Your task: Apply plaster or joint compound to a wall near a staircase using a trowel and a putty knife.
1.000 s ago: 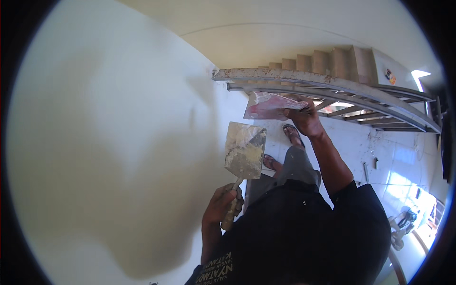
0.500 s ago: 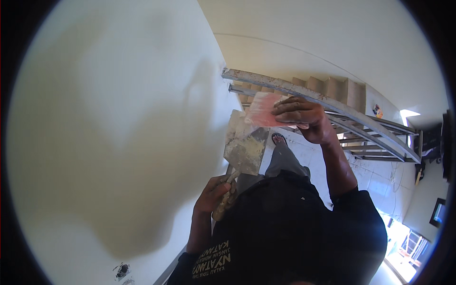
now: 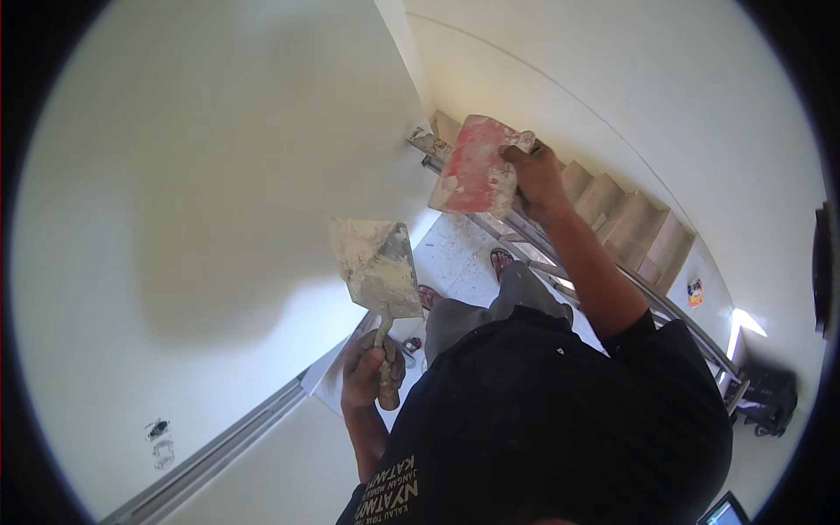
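My left hand (image 3: 372, 372) is wrapped round the handle of a trowel (image 3: 376, 267), whose broad metal blade points away from me and is smeared with pale plaster. Higher and to the right, my right hand (image 3: 532, 171) grips the edge of a flat red scraper (image 3: 477, 166), streaked with whitish plaster. A gap separates the two tools. The scraper hides part of the metal railing behind it. Both tools are held in the air, next to the pale wall (image 3: 219, 175) on my left, which bears a large shadow.
A metal railing (image 3: 630, 271) runs along stairs (image 3: 621, 210) on the right. Two holes, one a dark socket opening (image 3: 157, 429), mark the wall at lower left. A black bag (image 3: 766, 398) lies at far right. My sandalled feet stand on a light tiled floor (image 3: 451, 254).
The scraper has come off the trowel blade and risen, turning more upright. The trowel has shifted left. My view and body have turned relative to the railing and stairs.
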The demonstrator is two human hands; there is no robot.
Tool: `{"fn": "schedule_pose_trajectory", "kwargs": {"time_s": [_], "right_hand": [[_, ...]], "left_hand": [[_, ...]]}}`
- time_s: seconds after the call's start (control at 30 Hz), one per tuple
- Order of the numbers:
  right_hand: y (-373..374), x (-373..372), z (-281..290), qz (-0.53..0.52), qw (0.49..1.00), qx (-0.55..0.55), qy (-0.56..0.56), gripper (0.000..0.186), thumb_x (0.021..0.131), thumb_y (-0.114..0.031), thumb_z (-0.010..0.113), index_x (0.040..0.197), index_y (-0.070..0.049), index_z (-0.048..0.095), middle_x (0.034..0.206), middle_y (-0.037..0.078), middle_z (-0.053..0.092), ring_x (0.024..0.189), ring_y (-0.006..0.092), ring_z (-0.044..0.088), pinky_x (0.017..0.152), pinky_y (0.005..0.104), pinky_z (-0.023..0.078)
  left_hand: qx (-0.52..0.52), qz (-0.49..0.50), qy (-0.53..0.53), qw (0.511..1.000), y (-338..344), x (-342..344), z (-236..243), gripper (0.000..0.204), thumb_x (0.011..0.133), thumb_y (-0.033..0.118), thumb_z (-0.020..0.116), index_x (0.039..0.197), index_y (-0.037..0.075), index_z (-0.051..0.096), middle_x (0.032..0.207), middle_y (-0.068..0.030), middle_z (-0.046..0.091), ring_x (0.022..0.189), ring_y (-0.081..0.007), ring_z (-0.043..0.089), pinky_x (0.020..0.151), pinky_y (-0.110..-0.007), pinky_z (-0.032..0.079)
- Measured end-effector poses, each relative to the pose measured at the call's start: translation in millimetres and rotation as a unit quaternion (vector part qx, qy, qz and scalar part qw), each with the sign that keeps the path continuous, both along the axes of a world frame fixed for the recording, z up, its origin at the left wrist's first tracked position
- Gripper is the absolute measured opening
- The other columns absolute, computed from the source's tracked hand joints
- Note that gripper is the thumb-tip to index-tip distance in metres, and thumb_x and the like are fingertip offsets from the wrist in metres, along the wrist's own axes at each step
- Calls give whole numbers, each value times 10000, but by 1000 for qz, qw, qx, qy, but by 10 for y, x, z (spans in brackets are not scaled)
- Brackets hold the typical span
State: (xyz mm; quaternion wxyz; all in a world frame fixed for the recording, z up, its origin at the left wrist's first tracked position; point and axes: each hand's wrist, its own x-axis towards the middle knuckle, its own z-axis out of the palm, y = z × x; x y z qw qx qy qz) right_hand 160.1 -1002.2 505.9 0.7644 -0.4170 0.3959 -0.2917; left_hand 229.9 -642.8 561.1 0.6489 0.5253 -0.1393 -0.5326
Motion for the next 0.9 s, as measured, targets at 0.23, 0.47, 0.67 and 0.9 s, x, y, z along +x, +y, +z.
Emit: {"fn": "schedule_pose_trajectory", "kwargs": {"time_s": [0.23,0.47,0.67,0.9], "right_hand": [[27,492,-441,-35,997,-36,64,218,848,-25,588,1047,58,559,881,128,635,714,219,656,599,366,554],[68,808,-542,-114,975,-111,153,251,800,-121,618,947,82,607,890,236,666,858,328,660,758,400,492],[29,976,-396,-117,968,-115,189,260,824,-78,592,1017,94,566,897,176,627,762,250,647,624,383,548],[17,1000,-242,-109,967,-100,208,276,820,-75,588,1031,101,555,952,194,614,790,286,653,648,422,571]], "left_hand": [[33,50,31,998,-116,-267,-120,408,902,423,591,859,27,502,636,-80,532,495,-145,495,445,-255,403],[44,63,45,996,-34,-214,-138,378,907,387,583,875,17,515,649,-79,541,507,-150,506,461,-257,408],[38,40,61,997,50,-82,-151,357,912,366,574,866,18,513,658,-85,548,528,-159,518,494,-273,423],[14,30,67,997,180,9,-242,354,915,367,570,861,23,509,648,-88,547,532,-162,517,502,-275,424]]}}
